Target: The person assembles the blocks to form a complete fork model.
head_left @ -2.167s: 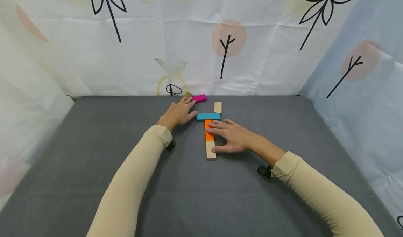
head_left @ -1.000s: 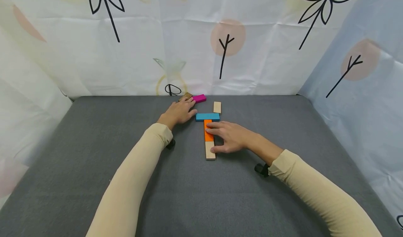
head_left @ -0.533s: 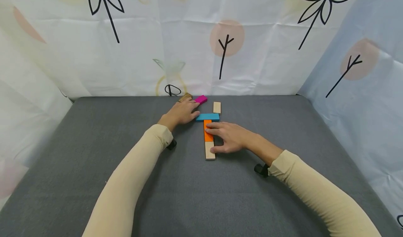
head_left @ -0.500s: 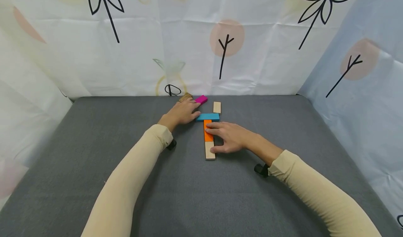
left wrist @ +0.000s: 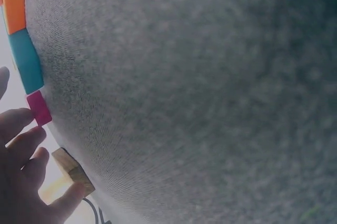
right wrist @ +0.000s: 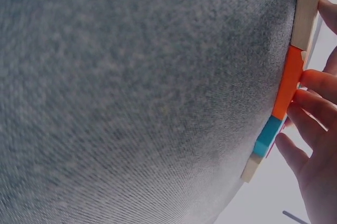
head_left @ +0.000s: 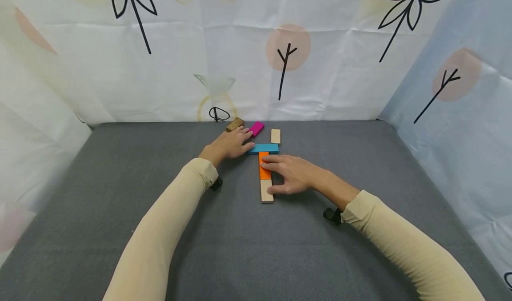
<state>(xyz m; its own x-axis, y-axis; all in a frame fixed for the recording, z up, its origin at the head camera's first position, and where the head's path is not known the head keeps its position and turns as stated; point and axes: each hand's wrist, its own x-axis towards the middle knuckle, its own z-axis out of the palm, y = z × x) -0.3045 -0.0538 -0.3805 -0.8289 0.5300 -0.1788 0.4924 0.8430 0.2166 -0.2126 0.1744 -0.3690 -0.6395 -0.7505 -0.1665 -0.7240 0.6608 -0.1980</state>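
My left hand (head_left: 230, 145) lies at the far side of the table, fingers loosely spread. Its fingertips touch a magenta wooden block (head_left: 256, 128), set at a slant. A brown block (head_left: 235, 124) is just beyond the hand; in the left wrist view the little finger is at that brown block (left wrist: 73, 171). The left thumb is at the left end of a blue block (head_left: 265, 148). My right hand (head_left: 296, 173) rests its fingers on an orange block (head_left: 265, 170), with the thumb on a pale wooden block (head_left: 266, 193). Orange and pale blocks form a line running up to the crosswise blue one.
Another pale block (head_left: 275, 136) lies behind the blue block's right end. All the blocks lie on a grey cloth-covered table (head_left: 256, 247). A white printed curtain (head_left: 336, 78) hangs along the table's back edge, with more fabric at both sides.
The magenta block has turned from nearly crosswise to a steeper slant, coming slightly nearer. My left hand has shifted a little right and nearer, uncovering more of the brown block. The right hand keeps its place.
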